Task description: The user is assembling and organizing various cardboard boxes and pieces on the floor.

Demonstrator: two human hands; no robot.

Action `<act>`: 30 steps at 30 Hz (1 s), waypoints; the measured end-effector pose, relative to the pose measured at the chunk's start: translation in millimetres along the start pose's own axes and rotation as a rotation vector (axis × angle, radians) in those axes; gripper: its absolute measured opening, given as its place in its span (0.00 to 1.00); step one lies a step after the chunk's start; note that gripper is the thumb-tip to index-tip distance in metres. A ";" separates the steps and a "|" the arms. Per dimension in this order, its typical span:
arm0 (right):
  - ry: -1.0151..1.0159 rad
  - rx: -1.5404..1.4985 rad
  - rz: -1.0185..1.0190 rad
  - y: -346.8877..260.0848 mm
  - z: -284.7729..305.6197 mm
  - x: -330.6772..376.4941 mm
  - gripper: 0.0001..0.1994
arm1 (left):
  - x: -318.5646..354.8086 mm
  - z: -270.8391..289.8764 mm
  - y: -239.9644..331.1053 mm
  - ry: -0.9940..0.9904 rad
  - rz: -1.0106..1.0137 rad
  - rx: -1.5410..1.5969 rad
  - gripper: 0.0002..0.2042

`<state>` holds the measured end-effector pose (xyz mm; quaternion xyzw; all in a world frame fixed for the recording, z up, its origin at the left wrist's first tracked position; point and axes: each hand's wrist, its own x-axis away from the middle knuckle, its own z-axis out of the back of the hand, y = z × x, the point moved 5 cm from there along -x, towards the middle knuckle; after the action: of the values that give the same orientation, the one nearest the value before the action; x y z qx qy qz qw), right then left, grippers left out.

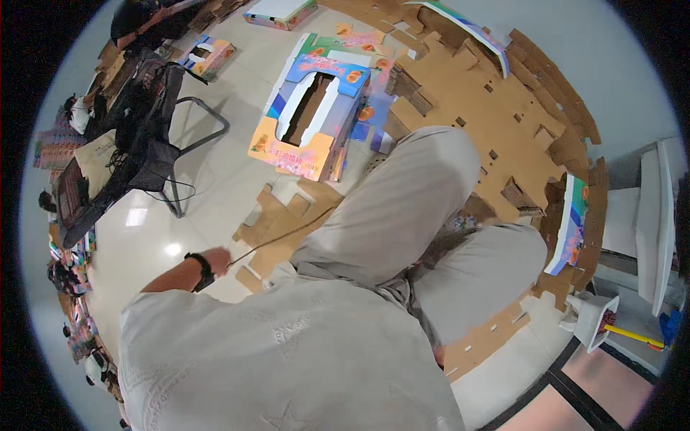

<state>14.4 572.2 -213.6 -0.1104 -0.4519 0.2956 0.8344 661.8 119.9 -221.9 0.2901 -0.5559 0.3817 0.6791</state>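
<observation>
Nearest the upper middle we see a printed carton (287, 153), its panels orange, blue and pale violet, with a long white-edged opening in its top; through that opening only bare brown cardboard shows. A smaller carton (221, 59) farther left has a similar dark slot, its inside too small for us to read. To the right, a white bin (582, 332) lies tilted, a yellow rod (632, 335) reaching out past its mouth beside something reddish we cannot identify. Our left hand (217, 259), black band at the wrist, has its fingers drawn together on the near end of a thin dark strand (277, 240). Slim and slightly bowed, the strand runs above flattened brown cardboard (269, 207) toward our bent leg (402, 201). We cannot make out our right hand or its grip.
</observation>
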 end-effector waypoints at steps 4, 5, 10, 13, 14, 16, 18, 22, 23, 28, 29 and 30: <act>-0.062 -0.171 -0.057 -16.4 -18.1 -1.0 0.22 | 14.3 13.4 -20.1 0.352 0.282 0.001 0.16; -0.075 -0.203 -0.075 -19.6 -19.6 -2.5 0.22 | 14.9 48.8 -9.1 0.633 0.191 0.145 0.17; -0.077 -0.367 -0.097 -27.8 -6.9 -27.7 0.21 | 10.4 225.0 62.0 1.402 -0.103 0.280 0.29; 0.014 -0.521 -0.099 -29.7 6.9 -46.4 0.21 | 3.0 281.5 93.3 1.508 -0.207 0.196 0.43; 0.059 -0.584 -0.107 -30.8 10.4 -50.5 0.21 | -10.5 292.9 95.1 1.338 -0.089 0.100 0.53; 0.149 -0.724 -0.120 -36.5 11.5 -56.6 0.21 | -27.9 306.4 96.3 1.211 -0.023 -0.012 0.55; 0.206 -0.864 -0.128 -46.4 5.7 -60.6 0.21 | -33.3 315.6 95.3 1.339 -0.148 -0.047 0.38; 0.179 -1.117 -0.043 -72.3 -14.2 -74.6 0.21 | -52.8 321.7 77.5 1.347 -0.216 0.028 0.36; 0.232 -1.138 -0.127 -69.0 -16.9 -74.3 0.21 | -55.5 322.4 77.4 1.344 -0.267 -0.012 0.36; 0.191 -1.073 0.048 -59.1 -28.2 -82.8 0.23 | -59.3 322.3 73.5 1.337 -0.282 0.053 0.42; 0.179 -1.059 0.016 -50.9 -33.1 -85.5 0.23 | -59.8 321.7 72.5 1.328 -0.246 0.054 0.43; 0.216 -0.983 0.063 -45.7 -36.0 -88.5 0.23 | -60.1 321.0 75.1 1.324 -0.281 0.034 0.43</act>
<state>25.0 486.1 -274.4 -0.5337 -0.4453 0.0599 0.7164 421.9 -114.0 -214.3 0.0753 0.0262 0.3959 0.9148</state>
